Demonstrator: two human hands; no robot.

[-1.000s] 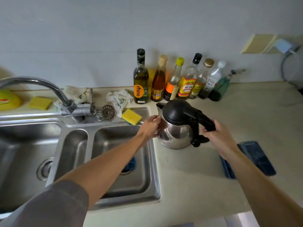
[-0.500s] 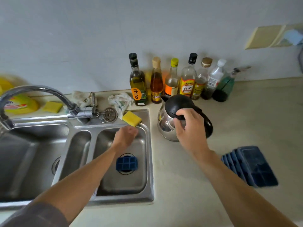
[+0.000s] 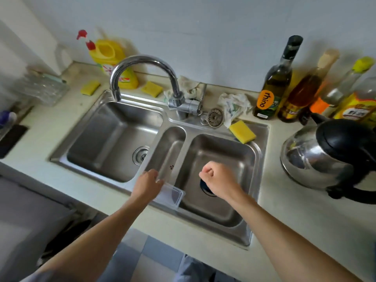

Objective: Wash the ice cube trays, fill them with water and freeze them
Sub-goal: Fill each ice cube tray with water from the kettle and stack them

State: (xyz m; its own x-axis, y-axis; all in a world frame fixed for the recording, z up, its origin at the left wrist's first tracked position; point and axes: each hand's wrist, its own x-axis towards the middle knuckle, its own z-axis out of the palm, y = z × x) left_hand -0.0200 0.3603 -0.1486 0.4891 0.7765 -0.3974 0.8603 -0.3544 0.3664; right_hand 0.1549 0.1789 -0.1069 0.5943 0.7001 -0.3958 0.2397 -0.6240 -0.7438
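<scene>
**Both hands over the sink, left holding a clear lid**

The left hand reaches in over the front rim of the steel sink, its fingers closed on the edge of a clear plastic tray lid that rests tilted across the divider by the narrow middle basin. The right hand hovers over the right basin, curled into a loose fist with the fingers together; whether it holds anything cannot be told. Just beneath that wrist, a dark blue ice cube tray lies on the basin floor over the drain, mostly hidden by the hand.

The curved faucet points into the left basin. A yellow sponge sits on the back right corner of the sink rim, beside a loose strainer and a crumpled cloth. On the tabletop to the right stands a steel kettle with a black lid, and behind it a row of bottles, the nearest an olive oil bottle. A yellow detergent jug stands at the wall behind the faucet.
</scene>
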